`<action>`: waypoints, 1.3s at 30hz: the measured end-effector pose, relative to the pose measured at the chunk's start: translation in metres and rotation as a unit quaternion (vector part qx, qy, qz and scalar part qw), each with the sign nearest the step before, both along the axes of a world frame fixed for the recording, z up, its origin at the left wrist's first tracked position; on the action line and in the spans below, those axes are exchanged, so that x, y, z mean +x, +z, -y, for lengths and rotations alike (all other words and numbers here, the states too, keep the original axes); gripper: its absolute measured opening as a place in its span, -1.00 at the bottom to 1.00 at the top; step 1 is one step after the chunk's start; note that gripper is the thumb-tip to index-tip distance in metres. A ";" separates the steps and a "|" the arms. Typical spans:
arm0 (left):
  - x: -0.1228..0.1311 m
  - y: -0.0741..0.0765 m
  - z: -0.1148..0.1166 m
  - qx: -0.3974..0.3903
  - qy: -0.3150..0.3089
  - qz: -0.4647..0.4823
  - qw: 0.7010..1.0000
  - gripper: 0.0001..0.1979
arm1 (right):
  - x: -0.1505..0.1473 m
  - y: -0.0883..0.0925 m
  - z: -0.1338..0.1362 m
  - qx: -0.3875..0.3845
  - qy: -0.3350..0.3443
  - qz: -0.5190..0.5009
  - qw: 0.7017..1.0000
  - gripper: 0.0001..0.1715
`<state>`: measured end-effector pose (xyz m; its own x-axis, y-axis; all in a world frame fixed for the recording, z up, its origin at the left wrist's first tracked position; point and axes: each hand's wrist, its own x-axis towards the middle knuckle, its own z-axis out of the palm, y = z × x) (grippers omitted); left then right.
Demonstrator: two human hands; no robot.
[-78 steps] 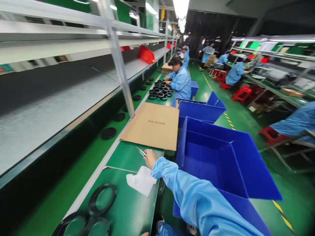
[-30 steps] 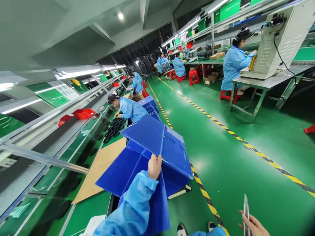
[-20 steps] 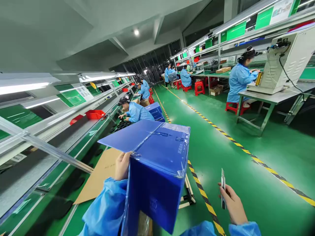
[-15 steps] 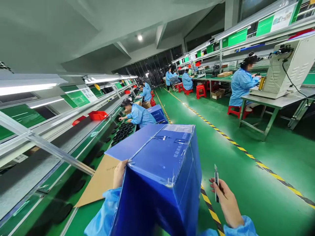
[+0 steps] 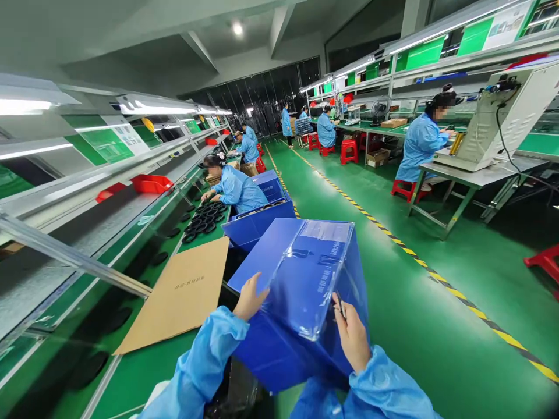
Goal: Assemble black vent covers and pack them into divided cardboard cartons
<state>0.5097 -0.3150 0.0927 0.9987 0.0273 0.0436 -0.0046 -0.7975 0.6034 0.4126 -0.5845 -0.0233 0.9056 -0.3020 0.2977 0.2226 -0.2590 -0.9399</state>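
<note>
A large blue box, taped along its top seam and edges, is tilted in front of me. My left hand is at its near left edge, fingers apart; whether it touches the box I cannot tell. My right hand is closed around a utility knife, close to the box's right top edge. The knife is mostly covered by my fingers, and its blade cannot be made out. To the left, a flat brown cardboard sheet lies on the green bench.
Black ring-shaped parts are heaped on the bench beside a co-worker in blue. Another blue box stands beyond mine. Red bins sit on the left shelf. A metal table with a machine stands right, beyond the striped floor line.
My left hand has let go of the box's edge and opened. My right hand has brought the knife left to the box. The box has turned and its near opening no longer shows.
</note>
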 end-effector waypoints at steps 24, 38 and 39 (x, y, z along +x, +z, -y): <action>-0.047 -0.020 0.086 0.143 0.039 -0.117 0.982 -0.46 | 0.080 0.021 0.001 -0.434 0.137 -0.022 0.890 -0.40; -0.051 -0.023 0.076 0.130 0.050 -0.117 0.983 -0.44 | 0.060 -0.010 0.008 -0.470 0.124 -0.024 0.874 -0.22; -0.051 -0.023 0.076 0.131 0.049 -0.115 0.983 -0.44 | 0.059 -0.017 0.010 -0.468 0.128 -0.031 0.874 -0.22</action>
